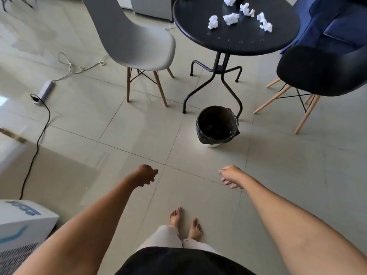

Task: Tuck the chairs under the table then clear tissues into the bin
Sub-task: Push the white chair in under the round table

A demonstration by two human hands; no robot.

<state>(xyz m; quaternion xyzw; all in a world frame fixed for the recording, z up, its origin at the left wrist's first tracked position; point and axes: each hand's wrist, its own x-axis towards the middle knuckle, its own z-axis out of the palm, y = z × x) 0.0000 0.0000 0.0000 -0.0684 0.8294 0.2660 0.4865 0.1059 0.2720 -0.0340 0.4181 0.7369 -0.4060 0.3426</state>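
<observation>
At 12 o'clock, bin (217,126) by the table legs; grey chair (135,40) at 11, black chair (325,72) at 1, both untucked. Crumpled white tissues (231,18) on tabletop (236,42). My left hand (146,175) loosely curled, right hand (231,175) released, both empty.

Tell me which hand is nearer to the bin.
Right. The right hand is below the bin, slightly right; the left hand is farther off, lower left.

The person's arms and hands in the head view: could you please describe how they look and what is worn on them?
Both arms are bare along their whole visible length: no sleeves show. The left hand and right hand carry no gloves, and no rings, watch or bracelets can be made out. No markings are visible. Lower down, a black top and light trousers show.
</observation>
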